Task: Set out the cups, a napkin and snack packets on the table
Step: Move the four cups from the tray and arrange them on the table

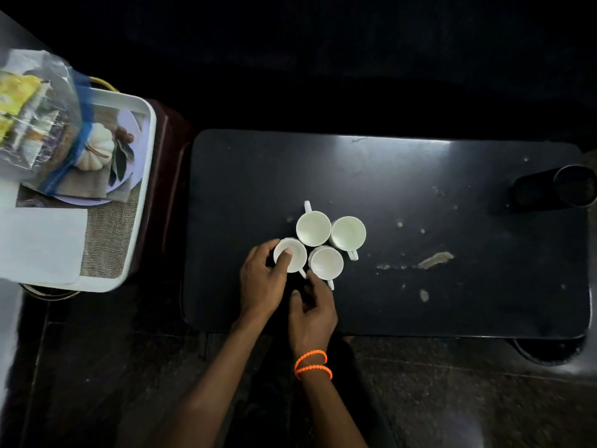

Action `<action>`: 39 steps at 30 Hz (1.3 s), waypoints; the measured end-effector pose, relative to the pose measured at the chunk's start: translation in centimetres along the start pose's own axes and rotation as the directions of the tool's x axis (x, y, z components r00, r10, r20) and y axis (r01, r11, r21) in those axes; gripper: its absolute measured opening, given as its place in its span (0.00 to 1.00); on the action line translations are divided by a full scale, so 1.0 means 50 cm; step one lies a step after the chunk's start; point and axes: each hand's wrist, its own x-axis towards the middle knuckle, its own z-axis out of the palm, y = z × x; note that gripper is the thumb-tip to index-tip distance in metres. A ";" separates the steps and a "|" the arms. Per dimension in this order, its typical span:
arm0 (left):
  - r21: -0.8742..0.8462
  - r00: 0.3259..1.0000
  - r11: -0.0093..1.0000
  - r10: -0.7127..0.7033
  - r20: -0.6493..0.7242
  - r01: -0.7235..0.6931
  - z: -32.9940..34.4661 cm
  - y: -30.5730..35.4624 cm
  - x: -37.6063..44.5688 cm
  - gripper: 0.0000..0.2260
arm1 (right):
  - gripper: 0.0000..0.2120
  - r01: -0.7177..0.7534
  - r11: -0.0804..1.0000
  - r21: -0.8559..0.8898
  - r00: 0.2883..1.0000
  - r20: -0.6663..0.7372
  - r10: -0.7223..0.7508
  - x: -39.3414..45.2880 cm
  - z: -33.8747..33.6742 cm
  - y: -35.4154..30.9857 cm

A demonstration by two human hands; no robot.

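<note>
Several white cups stand bunched together near the middle of the black table. My left hand grips the front left cup, thumb hooked inside its rim. My right hand, with orange bracelets at the wrist, rests just below the front right cup, fingertips near its handle, holding nothing. The two rear cups stand free. A clear bag of snack packets and a white napkin lie on the white tray at the left.
The tray sits on a dark red stool left of the table. A dark cylindrical cup lies on the table's right end. Scuffs and chipped patches mark the tabletop. Dark floor lies in front.
</note>
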 end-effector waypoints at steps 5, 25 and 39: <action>-0.014 0.999 1.000 0.001 0.038 -0.001 0.003 -0.012 -0.001 0.16 | 0.19 -0.015 1.000 0.026 0.999 0.039 0.014 0.017 0.003 -0.009; -0.015 0.991 0.996 -0.084 0.107 0.086 -0.008 -0.034 -0.073 0.17 | 0.27 -0.134 0.989 0.058 0.984 0.123 0.126 -0.024 -0.058 0.008; -0.027 0.993 0.995 -0.094 0.072 0.096 0.007 -0.048 -0.111 0.21 | 0.26 -0.178 0.984 -0.025 0.964 0.196 0.179 -0.039 -0.089 0.039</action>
